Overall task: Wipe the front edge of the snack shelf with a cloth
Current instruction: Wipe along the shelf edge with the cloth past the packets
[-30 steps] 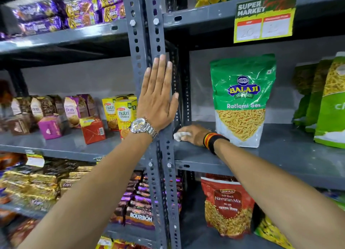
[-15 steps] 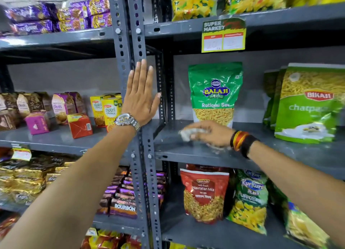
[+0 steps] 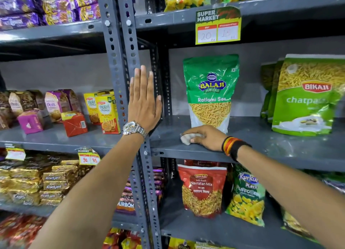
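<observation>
The grey metal snack shelf runs across the right half at mid height. My right hand presses a small white cloth onto the shelf top close to its front edge, just in front of a green Balaji Ratlami Sev bag. Only the cloth's left end shows; my fingers cover the rest. My left hand lies flat, fingers straight and together, against the perforated grey upright left of the shelf, with a metal watch on its wrist.
Green Bikaji bags stand at the shelf's right end. A yellow price tag hangs from the shelf above. Biscuit boxes fill the left bay. Red Navratan Mix and Kurkure bags sit on the shelf below.
My right hand has slid the cloth to the right along the shelf, from the upright to in front of the Balaji bag. My left hand stays on the upright.
</observation>
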`<action>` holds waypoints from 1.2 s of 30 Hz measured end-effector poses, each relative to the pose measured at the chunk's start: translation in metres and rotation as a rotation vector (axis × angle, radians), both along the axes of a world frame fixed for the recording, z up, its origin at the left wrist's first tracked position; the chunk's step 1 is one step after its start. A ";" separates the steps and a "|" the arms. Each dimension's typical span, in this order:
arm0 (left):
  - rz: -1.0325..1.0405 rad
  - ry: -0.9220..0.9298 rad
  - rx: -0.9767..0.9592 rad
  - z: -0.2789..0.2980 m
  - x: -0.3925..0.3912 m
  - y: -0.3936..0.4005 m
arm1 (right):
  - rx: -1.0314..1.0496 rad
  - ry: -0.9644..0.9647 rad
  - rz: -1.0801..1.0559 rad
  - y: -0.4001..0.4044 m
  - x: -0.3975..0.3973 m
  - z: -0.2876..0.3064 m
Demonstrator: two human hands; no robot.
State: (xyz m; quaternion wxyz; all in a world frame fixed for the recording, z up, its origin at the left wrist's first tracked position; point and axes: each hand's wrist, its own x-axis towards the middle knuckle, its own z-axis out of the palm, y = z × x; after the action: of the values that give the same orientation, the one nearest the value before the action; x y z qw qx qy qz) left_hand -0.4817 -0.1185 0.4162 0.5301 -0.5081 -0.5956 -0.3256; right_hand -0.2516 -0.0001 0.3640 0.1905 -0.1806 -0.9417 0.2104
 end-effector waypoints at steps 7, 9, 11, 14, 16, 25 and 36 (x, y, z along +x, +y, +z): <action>0.044 -0.002 -0.042 0.001 0.002 0.000 | -0.156 -0.082 0.121 -0.006 0.084 0.013; 0.066 -0.003 -0.085 0.001 0.003 -0.003 | -0.152 -0.025 0.068 -0.001 0.095 0.025; 0.072 -0.018 -0.136 0.003 0.006 -0.007 | -0.103 0.076 -0.056 0.005 0.096 0.025; 0.045 -0.041 -0.237 -0.001 0.011 -0.019 | 0.015 0.023 -0.205 -0.003 0.085 0.004; 0.012 0.017 -0.331 -0.020 0.021 -0.026 | 0.032 -0.039 -0.170 -0.010 0.086 -0.002; -0.157 -0.215 -0.709 -0.112 0.096 -0.003 | -0.044 0.085 -0.144 0.019 0.126 0.035; -0.074 -0.151 -0.590 -0.126 0.086 0.012 | 0.035 0.078 -0.110 0.029 0.070 0.006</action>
State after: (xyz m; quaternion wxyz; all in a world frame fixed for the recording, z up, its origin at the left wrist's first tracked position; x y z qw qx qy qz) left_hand -0.3958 -0.1062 0.2901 0.3019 -0.6358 -0.6832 -0.1946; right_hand -0.1813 0.0287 0.3699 0.2413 -0.2203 -0.9258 0.1902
